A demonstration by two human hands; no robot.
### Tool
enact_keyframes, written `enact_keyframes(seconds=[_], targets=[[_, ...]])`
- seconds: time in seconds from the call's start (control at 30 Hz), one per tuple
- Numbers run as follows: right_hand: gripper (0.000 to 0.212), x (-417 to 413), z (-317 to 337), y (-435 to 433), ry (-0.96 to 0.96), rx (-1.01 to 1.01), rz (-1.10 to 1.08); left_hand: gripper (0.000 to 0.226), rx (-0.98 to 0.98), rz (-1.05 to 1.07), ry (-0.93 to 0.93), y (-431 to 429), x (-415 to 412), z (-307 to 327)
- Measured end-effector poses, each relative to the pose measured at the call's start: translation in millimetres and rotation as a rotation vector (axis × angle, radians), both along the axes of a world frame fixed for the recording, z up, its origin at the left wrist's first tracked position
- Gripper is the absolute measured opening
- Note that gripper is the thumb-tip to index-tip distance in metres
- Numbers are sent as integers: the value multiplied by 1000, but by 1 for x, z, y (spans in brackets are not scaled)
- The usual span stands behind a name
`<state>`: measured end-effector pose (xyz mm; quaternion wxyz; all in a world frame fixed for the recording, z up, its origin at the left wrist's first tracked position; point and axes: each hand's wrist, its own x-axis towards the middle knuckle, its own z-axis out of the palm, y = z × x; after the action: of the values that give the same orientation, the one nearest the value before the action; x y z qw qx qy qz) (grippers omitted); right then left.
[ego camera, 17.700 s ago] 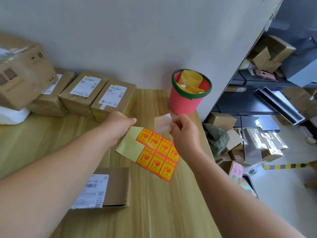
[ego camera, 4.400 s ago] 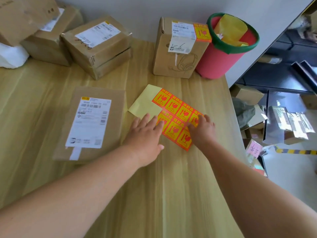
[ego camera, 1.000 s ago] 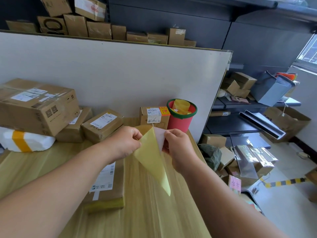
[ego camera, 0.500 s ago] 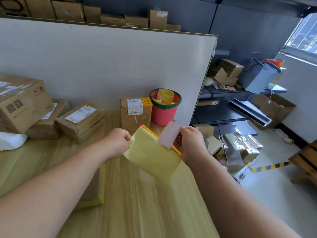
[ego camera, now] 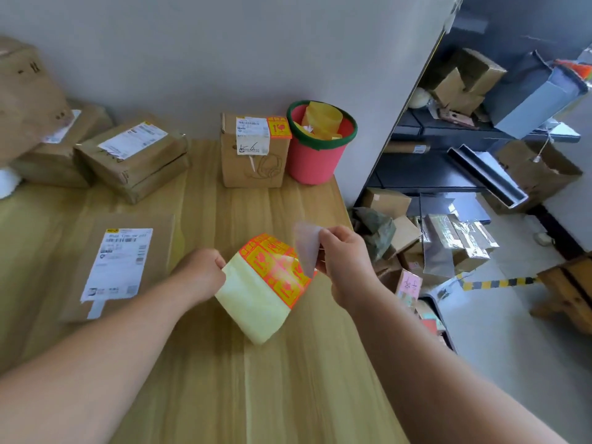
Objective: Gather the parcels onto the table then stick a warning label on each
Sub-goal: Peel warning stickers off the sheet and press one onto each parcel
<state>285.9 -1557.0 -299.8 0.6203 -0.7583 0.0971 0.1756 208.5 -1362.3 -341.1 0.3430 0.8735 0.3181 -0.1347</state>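
Pale wood-grain worktop [ego camera: 256,379] runs up to a grey partition wall [ego camera: 224,52], with dark shelving [ego camera: 448,161] crowded with cartons off to the right. Above the middle of the worktop the left hand [ego camera: 201,274] pinches the left edge of a sheet of orange-and-yellow warning labels on pale yellow backing paper [ego camera: 266,290], fingers curled round it. The sheet is held in the air and bends, its bare backing hanging toward the camera. The right hand [ego camera: 344,261] pinches a single peeled label [ego camera: 307,248] between thumb and fingertips, whitish back facing the camera. Whether its lower corner touches the sheet cannot be told.

To the left a flat brown cardboard parcel [ego camera: 160,245] lies on the worktop with a white shipping label [ego camera: 118,264] on top. At the back by the wall stands an upright brown cardboard box with a headphone drawing [ego camera: 253,168], an orange warning sticker [ego camera: 279,127] at its top right corner. Just beside it is a red plastic bucket with a green rim [ego camera: 314,165] holding yellow backing scraps [ego camera: 322,118]. Further left, two stacked brown parcels [ego camera: 134,161] sit beside more cartons at the frame's edge.
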Motion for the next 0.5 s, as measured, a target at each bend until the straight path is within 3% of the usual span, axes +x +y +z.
enact_keyframes(seconds=[0.13, 0.33, 0.5], targets=[[20, -5, -3, 20, 9, -28, 48, 29, 75, -80, 38, 0, -6, 3], [19, -22, -1, 56, 26, 18, 78, 2, 99, -98, -566, -8, -11, 50], [15, -42, 10, 92, 74, 148, 111, 6, 22, -86, -592, 0, -25, 63]])
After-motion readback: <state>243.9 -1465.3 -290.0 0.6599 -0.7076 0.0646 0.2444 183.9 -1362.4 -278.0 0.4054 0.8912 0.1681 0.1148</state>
